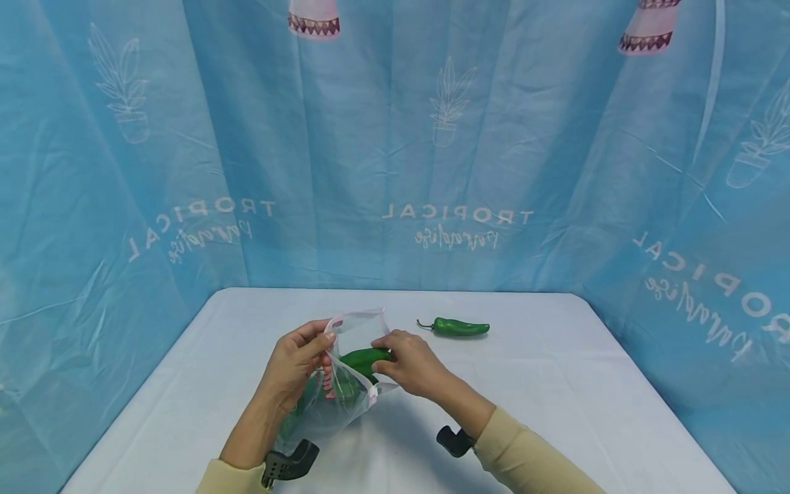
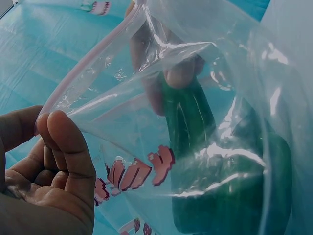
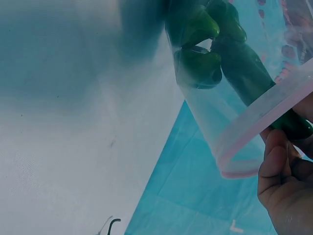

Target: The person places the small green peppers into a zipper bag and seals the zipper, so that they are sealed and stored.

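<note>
A clear zip bag (image 1: 324,418) with a pink-edged mouth and pink print is held up over the table. My left hand (image 1: 291,363) pinches the bag's rim between thumb and fingers on the left side. With my right hand (image 1: 415,363) I grip one end of a long green pepper (image 1: 359,359), which reaches through the open mouth into the bag. Other green peppers (image 3: 199,68) lie deeper in the bag, seen through its plastic in both wrist views. A single green chili pepper (image 1: 459,328) with a curved stem lies on the table beyond my right hand.
The white-covered table (image 1: 555,412) has rounded far corners. A blue printed curtain (image 1: 345,137) hangs behind it and along both sides. Each wrist wears a black strap mount, one of them the left mount (image 1: 290,463).
</note>
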### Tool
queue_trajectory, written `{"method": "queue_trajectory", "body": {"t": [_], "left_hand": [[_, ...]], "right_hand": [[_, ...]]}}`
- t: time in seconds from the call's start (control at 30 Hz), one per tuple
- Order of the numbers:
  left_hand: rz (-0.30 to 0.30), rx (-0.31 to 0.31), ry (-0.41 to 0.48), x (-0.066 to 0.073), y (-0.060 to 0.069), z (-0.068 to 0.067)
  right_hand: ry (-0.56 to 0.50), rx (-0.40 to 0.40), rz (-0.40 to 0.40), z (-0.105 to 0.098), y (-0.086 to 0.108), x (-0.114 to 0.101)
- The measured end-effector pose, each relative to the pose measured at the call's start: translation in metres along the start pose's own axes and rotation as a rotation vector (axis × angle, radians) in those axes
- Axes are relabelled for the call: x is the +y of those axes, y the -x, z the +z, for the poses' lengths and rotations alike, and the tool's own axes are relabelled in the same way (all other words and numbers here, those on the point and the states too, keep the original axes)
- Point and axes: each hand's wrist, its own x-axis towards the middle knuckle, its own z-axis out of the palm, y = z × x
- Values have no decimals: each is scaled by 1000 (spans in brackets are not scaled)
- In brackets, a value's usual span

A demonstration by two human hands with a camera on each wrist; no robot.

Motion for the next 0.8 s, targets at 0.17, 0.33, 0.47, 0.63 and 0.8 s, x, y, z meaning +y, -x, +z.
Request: {"method": "queue_trajectory", "body": {"t": [0.17, 0.33, 0.47, 0.63, 0.8], "left_hand": [[0, -3, 7, 0, 0, 0], [5, -1, 2, 0, 0, 1], [11, 2, 2, 0, 0, 1], [16, 0, 3, 0, 1, 1], [13, -3, 10, -1, 1, 1]], "right_hand": [[12, 2, -18, 2, -3, 0], [4, 9, -36, 3, -4, -1], [-9, 8, -25, 3, -3, -3], [-36, 27, -4, 0, 1, -6], [-48, 69, -27, -5, 6, -8]]}}
